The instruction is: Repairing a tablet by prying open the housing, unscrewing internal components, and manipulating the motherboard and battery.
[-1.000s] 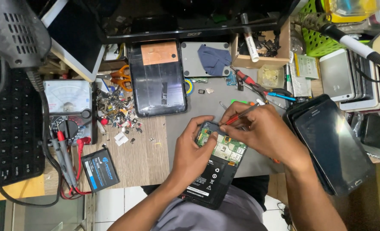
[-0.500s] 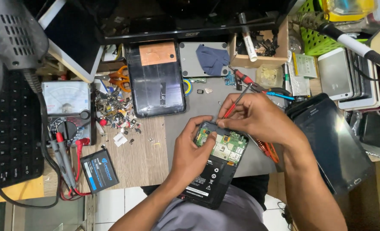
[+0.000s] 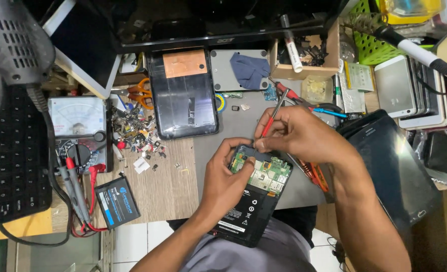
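Diagonally, left hand (image 3: 227, 182) grips opened phone (image 3: 256, 194), top upper-right; right hand (image 3: 296, 135) pinches red screwdriver (image 3: 272, 117).

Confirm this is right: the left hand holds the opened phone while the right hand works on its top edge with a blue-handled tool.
Not quite. In the head view the left hand does hold the opened phone, but the tool in the right hand has a red handle, not blue.

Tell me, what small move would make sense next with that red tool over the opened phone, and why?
Probably a slight turn or press of the red-handled tool where its tip meets the opened phone. The right hand holds it pinched at the phone's top edge, beside the bare circuit board, while the left hand steadies the phone.
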